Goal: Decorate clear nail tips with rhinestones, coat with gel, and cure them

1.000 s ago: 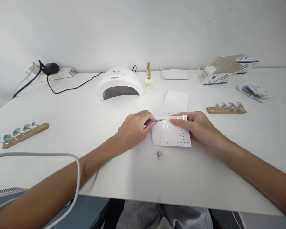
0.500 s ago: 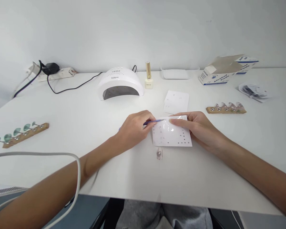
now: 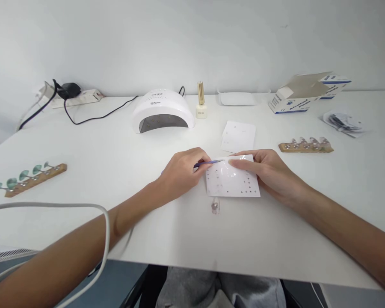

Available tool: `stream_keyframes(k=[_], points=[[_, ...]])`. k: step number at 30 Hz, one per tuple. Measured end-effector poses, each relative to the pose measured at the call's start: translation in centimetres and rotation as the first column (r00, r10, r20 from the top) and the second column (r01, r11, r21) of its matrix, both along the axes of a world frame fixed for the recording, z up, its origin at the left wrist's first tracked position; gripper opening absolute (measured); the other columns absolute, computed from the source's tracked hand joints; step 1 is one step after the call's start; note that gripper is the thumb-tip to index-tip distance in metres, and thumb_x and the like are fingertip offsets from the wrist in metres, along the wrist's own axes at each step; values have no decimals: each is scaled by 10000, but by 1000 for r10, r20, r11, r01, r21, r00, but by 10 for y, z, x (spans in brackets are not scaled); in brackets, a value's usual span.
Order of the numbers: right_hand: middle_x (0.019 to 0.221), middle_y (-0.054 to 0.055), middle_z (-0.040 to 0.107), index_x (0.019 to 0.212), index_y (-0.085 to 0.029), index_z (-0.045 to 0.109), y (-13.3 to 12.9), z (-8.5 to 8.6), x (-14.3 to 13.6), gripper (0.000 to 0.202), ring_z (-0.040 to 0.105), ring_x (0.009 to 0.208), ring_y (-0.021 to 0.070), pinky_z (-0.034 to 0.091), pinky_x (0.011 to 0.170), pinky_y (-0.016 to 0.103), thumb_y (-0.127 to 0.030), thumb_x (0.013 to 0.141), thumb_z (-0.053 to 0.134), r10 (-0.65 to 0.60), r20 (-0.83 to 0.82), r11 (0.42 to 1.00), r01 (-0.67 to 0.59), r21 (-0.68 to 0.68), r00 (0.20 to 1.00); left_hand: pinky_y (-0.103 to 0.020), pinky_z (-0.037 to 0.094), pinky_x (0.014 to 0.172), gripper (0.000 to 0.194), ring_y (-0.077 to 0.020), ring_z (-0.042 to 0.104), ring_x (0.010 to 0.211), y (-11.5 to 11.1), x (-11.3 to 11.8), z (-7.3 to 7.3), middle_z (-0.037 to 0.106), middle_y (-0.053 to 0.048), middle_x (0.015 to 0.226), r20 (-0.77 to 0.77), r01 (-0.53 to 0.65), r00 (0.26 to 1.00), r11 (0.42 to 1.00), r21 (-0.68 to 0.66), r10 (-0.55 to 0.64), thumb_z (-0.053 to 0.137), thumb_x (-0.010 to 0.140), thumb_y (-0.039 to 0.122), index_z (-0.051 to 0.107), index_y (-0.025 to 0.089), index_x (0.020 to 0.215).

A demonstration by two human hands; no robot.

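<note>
Pinched in my left hand is a slim purple tool with a pale metal tip, perhaps tweezers. Its tip touches the upper part of a white nail sticker sheet printed with small dark star shapes. My right hand grips that sheet by its right side, thumb on top and fingers behind. Just below the sheet's lower edge, a clear nail tip with a silvery base rests on the table. A second white sheet lies flat behind my right hand.
A white nail lamp and a gold-capped polish bottle stand at the back. Wooden stands hold green nail tips at left and clear ones at right. Open box and packets sit back right. A white cable crosses my left arm.
Both hands, the tool and the sheet hold nearly the same positions. The whole view has shifted very slightly.
</note>
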State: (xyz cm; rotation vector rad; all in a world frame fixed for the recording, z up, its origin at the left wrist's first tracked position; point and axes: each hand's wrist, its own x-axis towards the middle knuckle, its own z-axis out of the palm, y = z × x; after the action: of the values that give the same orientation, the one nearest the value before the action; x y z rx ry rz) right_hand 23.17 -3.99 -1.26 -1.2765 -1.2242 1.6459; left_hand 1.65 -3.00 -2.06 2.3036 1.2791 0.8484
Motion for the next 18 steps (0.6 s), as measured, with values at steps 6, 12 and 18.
stream_keyframes(k=[6,12,18], points=[[910,69,750,1041,-228,730,0,0,0,320,700,803,223,558,677,320,-329,737,741,-7,12,1000,7,8,1000,-215,397,561,98,-73,501,604,0,0,-1,631,20,729,3,11,1000,1000,26,-11,565,846,187,629,183,772],[924,68,748,1056,-228,724,0,-1,0,334,699,805,229,563,687,333,-343,742,730,-4,43,1000,3,12,999,-213,401,563,104,-72,510,615,1,0,-3,631,24,737,-7,18,1000,999,40,-18,554,856,183,625,187,780],[903,61,751,1033,-242,734,-1,1,-2,316,701,796,232,567,684,340,-337,732,739,-21,57,1000,20,18,998,-203,402,579,102,-63,525,636,0,0,-5,631,35,748,9,29,1000,996,87,-30,552,854,144,618,186,790]])
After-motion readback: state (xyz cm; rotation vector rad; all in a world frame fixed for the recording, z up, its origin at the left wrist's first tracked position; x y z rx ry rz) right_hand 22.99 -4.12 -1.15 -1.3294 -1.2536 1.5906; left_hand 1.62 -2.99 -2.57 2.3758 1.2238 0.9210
